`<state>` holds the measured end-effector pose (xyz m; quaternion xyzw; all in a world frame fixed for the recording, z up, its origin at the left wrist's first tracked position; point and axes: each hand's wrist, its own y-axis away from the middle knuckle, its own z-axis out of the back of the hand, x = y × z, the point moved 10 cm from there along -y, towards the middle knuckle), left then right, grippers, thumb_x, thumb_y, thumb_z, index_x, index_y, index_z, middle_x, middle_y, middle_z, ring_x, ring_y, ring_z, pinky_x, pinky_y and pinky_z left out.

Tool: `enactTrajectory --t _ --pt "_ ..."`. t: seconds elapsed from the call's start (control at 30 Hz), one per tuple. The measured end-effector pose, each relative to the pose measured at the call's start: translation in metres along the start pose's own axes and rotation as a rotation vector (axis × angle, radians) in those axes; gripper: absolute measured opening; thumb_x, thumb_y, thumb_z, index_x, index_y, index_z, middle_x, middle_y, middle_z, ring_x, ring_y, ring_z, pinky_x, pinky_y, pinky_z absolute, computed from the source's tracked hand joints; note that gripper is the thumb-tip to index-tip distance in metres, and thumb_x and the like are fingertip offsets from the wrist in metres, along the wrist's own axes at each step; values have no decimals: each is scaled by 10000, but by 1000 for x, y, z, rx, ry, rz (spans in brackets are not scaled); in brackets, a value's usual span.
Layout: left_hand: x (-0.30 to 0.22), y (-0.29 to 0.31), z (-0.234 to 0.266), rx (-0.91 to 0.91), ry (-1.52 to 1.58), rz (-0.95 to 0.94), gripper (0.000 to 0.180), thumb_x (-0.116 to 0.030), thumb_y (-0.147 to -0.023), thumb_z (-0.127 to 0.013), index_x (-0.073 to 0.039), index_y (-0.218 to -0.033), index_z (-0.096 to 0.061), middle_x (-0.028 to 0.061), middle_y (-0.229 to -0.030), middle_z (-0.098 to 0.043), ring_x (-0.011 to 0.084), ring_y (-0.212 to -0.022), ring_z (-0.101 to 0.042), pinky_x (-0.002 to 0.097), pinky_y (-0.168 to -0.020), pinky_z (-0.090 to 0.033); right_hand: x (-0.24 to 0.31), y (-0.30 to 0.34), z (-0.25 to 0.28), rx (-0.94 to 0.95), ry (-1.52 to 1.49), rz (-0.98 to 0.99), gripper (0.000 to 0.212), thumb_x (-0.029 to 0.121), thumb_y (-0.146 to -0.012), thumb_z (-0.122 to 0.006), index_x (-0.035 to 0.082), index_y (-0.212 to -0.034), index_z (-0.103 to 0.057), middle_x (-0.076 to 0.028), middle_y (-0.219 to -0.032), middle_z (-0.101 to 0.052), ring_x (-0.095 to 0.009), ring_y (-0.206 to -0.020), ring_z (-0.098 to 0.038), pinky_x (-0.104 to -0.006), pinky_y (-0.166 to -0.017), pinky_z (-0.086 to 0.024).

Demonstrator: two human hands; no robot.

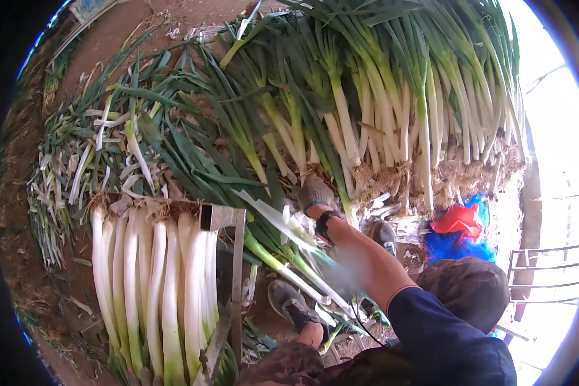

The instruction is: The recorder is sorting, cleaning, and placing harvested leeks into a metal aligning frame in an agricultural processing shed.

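Note:
My right hand, in a grey knit glove with a dark watch at the wrist, reaches to the near edge of a big heap of long green onions. Its fingers look curled around the root end of a green onion, though the back of the hand hides most of the grip. To the left, a bundle of trimmed green onions lies side by side in a metal-edged frame, roots away from me. Over its green part at the lower edge show brownish tips that look like fingers of my left hand; the rest is out of view.
Loose leaves and peelings litter the ground at left. Onion stalks lie slanted between the frame and my right arm. My shoe stands beside the frame. Red and blue plastic lies at right, near a metal rack.

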<state>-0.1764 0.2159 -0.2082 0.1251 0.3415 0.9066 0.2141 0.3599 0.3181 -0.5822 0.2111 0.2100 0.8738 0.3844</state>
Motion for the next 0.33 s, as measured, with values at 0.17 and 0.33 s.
enactTrajectory --t 0.17,0.33 --pt "-6 -8 9 12 -29 -18 753 -307 -862 -696 -63 -1523 -429 248 -1583 -395 431 -1491 -338 623 -1236 -237 9 -19 11 27 40 110 543 275 -918 -616 -22 -1363 -525 -221 -1110 -735 -364 -977 -746 -496 -810 -598" --pt "2 -5 2 -59 25 -65 794 -332 -832 -731 -165 -1546 -428 228 -1603 -379 416 -1504 -325 606 -1242 -243 42 47 25 93 61 227 674 401 -857 -735 17 -1356 -494 -248 -1012 -729 -342 -893 -755 -487 -831 -598"
